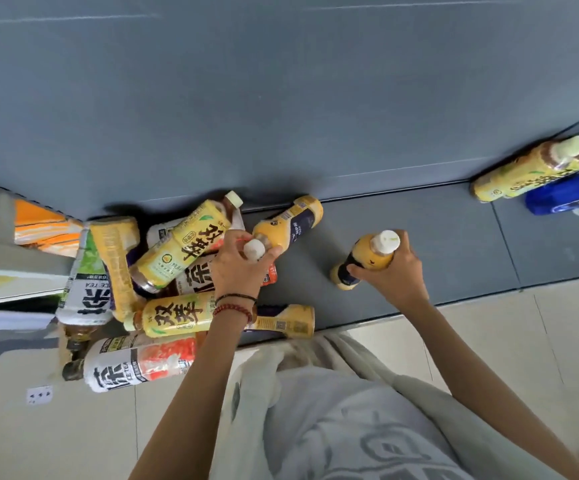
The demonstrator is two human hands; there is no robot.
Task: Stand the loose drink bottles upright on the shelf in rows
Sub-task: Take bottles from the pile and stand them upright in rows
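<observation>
As I am judging it, the task is only beginning. The right hand is gripping a small yellow and navy bottle with its fingers curled round the upper part. This bottle is resting with its base on the grey shelf, a little tilted and well apart from the other bottles. It is not yet making a row with anything.

The left hand is pinching the neck of a second bottle of the same kind, just under its white cap. This one is lying on its side at the right edge of the pile of loose bottles.

Far to the right, a row of yellow tea bottles is standing beside a blue pack. The picture is bending strongly there, so it only seems to me that they are upright.

Most of the work is waiting. In the pile, many bottles are lying across each other, yellow ones and white ones, and each is needing to be lifted out and placed upright.
</observation>
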